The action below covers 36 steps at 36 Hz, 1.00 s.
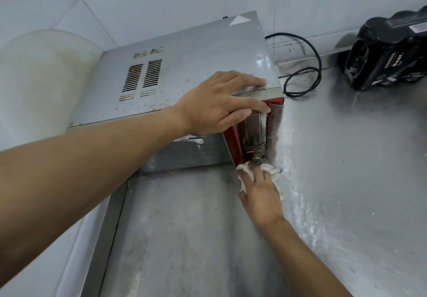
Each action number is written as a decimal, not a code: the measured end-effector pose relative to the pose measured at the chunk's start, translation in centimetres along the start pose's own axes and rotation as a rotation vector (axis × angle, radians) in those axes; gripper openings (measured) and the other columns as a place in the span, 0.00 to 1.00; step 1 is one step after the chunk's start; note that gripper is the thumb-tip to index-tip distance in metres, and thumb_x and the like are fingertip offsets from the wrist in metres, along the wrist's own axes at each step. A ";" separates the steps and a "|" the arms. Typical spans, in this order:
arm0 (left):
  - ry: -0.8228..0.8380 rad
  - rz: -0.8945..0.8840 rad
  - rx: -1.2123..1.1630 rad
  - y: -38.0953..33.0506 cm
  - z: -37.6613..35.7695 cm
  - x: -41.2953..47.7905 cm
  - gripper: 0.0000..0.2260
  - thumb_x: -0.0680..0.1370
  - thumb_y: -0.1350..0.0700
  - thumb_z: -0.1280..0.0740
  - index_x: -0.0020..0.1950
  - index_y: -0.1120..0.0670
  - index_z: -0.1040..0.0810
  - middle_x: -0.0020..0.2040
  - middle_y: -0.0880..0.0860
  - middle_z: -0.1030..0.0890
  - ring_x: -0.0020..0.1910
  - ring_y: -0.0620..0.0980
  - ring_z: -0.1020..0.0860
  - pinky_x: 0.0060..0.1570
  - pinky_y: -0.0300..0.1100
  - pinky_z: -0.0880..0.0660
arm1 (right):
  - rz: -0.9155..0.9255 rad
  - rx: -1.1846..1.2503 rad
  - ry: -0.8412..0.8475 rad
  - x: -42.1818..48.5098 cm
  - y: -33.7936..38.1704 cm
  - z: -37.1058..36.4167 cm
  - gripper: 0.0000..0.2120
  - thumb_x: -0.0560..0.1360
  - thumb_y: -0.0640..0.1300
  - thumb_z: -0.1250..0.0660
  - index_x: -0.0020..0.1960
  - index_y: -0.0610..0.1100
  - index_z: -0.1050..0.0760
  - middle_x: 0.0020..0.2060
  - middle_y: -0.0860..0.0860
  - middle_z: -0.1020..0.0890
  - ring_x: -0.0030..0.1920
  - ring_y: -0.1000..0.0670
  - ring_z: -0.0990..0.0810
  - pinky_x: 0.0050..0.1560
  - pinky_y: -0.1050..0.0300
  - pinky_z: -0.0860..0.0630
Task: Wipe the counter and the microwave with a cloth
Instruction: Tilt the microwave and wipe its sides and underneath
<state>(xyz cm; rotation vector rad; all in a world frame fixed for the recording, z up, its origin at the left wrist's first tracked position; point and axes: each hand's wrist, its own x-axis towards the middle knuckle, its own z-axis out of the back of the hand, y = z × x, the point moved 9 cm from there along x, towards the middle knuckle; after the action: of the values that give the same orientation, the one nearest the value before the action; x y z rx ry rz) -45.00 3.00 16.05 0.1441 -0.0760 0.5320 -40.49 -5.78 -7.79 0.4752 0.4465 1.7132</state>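
While my left hand (215, 105) lies flat, fingers spread, on the top front edge of the microwave (184, 66), my right hand (262, 194) presses the cloth (242, 169) with extended fingers against its lower front corner, at the counter (346, 158).

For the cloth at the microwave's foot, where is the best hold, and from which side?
Probably grip the cloth by its bunched middle, from above on the counter side: it lies crumpled at the foot of the microwave front, where the right hand presses it.

White cloth (243, 170) on steel counter (346, 158), by microwave (184, 70) btm edge
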 end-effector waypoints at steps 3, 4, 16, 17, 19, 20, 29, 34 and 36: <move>0.007 0.003 0.001 0.1 0.0 0.0 0.18 0.87 0.49 0.46 0.72 0.42 0.22 0.77 0.54 0.29 0.73 0.57 0.29 0.70 0.57 0.33 | -0.001 -0.003 0.035 -0.1 0.2 0.4 0.30 0.68 0.40 0.24 0.69 0.51 0.24 0.68 0.44 0.28 0.60 0.39 0.24 0.47 0.42 0.17; 0.007 0.002 0.001 0.2 0.0 0.1 0.18 0.87 0.49 0.46 0.72 0.42 0.22 0.77 0.54 0.29 0.73 0.57 0.29 0.70 0.57 0.33 | 0.001 0.023 0.048 -0.4 0.3 0.6 0.29 0.69 0.41 0.24 0.69 0.52 0.24 0.69 0.45 0.28 0.62 0.39 0.26 0.50 0.42 0.17; -0.003 -0.012 0.005 0.1 -0.1 0.1 0.18 0.87 0.48 0.46 0.71 0.43 0.21 0.77 0.54 0.28 0.73 0.58 0.28 0.70 0.56 0.32 | 0.266 0.394 -0.537 0.9 6.6 12.0 0.28 0.71 0.32 0.27 0.68 0.48 0.23 0.70 0.38 0.29 0.71 0.40 0.28 0.65 0.51 0.24; 0.000 -0.012 0.005 0.2 -0.1 0.1 0.18 0.87 0.48 0.46 0.72 0.43 0.21 0.77 0.55 0.29 0.73 0.58 0.29 0.70 0.56 0.32 | 0.270 0.386 -0.514 1.1 6.6 11.3 0.27 0.70 0.32 0.26 0.68 0.47 0.22 0.71 0.38 0.29 0.71 0.40 0.28 0.65 0.51 0.24; -0.001 -0.011 0.001 0.2 0.0 0.1 0.18 0.87 0.48 0.45 0.71 0.43 0.21 0.77 0.55 0.28 0.73 0.58 0.28 0.70 0.56 0.32 | 0.220 0.380 -0.402 1.4 5.2 8.7 0.28 0.69 0.32 0.24 0.67 0.47 0.21 0.73 0.39 0.30 0.70 0.39 0.28 0.64 0.50 0.23; -0.003 -0.011 -0.002 0.1 0.0 0.1 0.18 0.87 0.49 0.45 0.71 0.43 0.21 0.77 0.55 0.28 0.73 0.58 0.28 0.70 0.57 0.32 | 0.185 0.362 -0.317 1.3 4.2 7.1 0.29 0.68 0.32 0.24 0.67 0.49 0.22 0.74 0.41 0.31 0.70 0.39 0.27 0.63 0.48 0.22; 0.005 -0.001 0.007 0.2 -0.1 0.1 0.18 0.87 0.48 0.46 0.72 0.42 0.22 0.77 0.54 0.29 0.73 0.58 0.28 0.70 0.57 0.32 | 0.070 0.245 -0.195 -1.0 0.7 5.7 0.31 0.69 0.36 0.23 0.68 0.54 0.24 0.71 0.49 0.29 0.65 0.42 0.26 0.49 0.42 0.17; 0.004 -0.004 0.011 0.1 -0.1 0.1 0.18 0.88 0.48 0.46 0.72 0.42 0.22 0.77 0.54 0.29 0.73 0.58 0.29 0.70 0.57 0.32 | 0.209 0.343 -0.509 0.7 4.3 10.9 0.27 0.68 0.31 0.25 0.65 0.47 0.20 0.72 0.45 0.30 0.65 0.40 0.25 0.57 0.47 0.21; -0.004 -0.004 0.009 0.1 -0.1 0.1 0.17 0.87 0.48 0.45 0.72 0.42 0.22 0.77 0.54 0.29 0.73 0.58 0.29 0.69 0.58 0.32 | 0.246 0.338 -0.480 1.2 4.6 9.9 0.27 0.68 0.31 0.25 0.66 0.47 0.21 0.73 0.45 0.31 0.66 0.39 0.25 0.59 0.48 0.22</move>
<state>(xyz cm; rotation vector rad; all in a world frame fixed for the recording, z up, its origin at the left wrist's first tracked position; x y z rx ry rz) -44.97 3.16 16.02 0.1541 -0.0768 0.5280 -39.10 -5.11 3.06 1.1966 0.3348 1.6868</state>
